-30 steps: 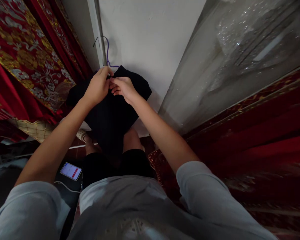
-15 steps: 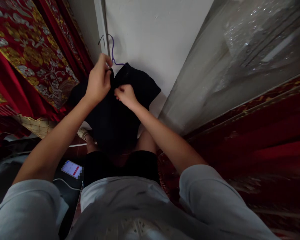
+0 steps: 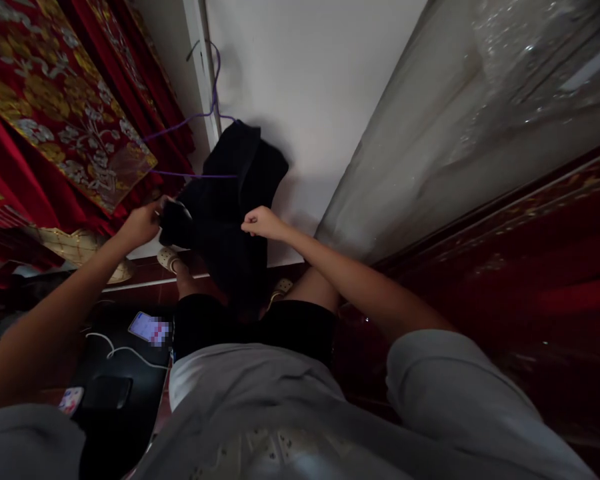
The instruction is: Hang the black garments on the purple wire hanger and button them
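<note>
A dark garment (image 3: 260,173), its exact kind hard to make out in the low light, hangs half on a purple wire hanger (image 3: 217,80). The hanger's left arm and lower bar lie bare, while its right end goes into the cloth. Fingers closed, my left hand (image 3: 144,223) grips a dark edge of the garment, drawn out to the left below the hanger. My right hand (image 3: 264,223) is curled shut against the front of the garment, pinching the cloth.
The hanger hooks on a pale upright edge (image 3: 205,60) by the white wall (image 3: 310,67). Red embroidered drapery (image 3: 75,107) hangs at left. Plastic-wrapped panels (image 3: 430,113) stand at right. A phone (image 3: 147,327) and white cable (image 3: 125,350) lie on a black surface (image 3: 130,373).
My left hand has moved down and left with the garment's edge, baring the hanger's left side. My right hand has dropped slightly and shifted right.
</note>
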The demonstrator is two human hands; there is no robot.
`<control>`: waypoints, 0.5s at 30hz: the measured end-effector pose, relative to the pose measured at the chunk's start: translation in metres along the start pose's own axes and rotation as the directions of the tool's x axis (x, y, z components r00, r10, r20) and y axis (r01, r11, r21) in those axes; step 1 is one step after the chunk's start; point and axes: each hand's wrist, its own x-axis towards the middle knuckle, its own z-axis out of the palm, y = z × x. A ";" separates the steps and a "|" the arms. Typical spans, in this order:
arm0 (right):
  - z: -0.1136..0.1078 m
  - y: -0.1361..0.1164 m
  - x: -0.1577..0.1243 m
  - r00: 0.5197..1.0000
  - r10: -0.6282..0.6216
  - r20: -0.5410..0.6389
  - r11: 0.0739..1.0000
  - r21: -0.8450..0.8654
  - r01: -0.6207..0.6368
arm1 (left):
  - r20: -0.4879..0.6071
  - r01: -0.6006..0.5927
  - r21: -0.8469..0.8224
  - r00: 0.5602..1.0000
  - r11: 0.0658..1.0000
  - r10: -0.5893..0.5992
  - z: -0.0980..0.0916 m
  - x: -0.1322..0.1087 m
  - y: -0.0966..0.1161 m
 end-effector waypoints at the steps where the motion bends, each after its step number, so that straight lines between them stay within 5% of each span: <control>1: 0.001 0.002 0.000 1.000 0.021 0.015 1.000 0.006 -0.021 | 0.068 -0.039 -0.007 0.997 0.999 0.039 0.005 -0.002 0.005; 3: 0.003 0.004 0.000 0.995 0.070 0.076 0.997 -0.017 -0.069 | 0.079 -0.145 -0.091 0.985 0.985 0.152 0.008 -0.005 0.021; 6: 0.006 0.002 -0.003 0.974 0.095 0.204 0.995 -0.030 -0.091 | -0.158 -0.307 -0.278 0.949 0.910 0.272 0.004 -0.008 0.058; 9: 0.012 -0.017 -0.008 0.955 -0.067 0.289 0.993 0.110 0.036 | -0.343 -0.428 -0.413 0.891 0.804 0.297 -0.001 -0.011 0.102; 12: 0.024 -0.052 -0.013 0.949 -0.222 0.225 0.944 0.292 0.152 | -0.387 -0.488 -0.464 0.862 0.739 0.326 0.000 -0.008 0.134; 15: 0.031 -0.088 -0.016 0.990 -0.097 0.104 0.926 0.374 0.051 | -0.406 -0.501 -0.501 0.856 0.706 0.319 0.006 -0.003 0.143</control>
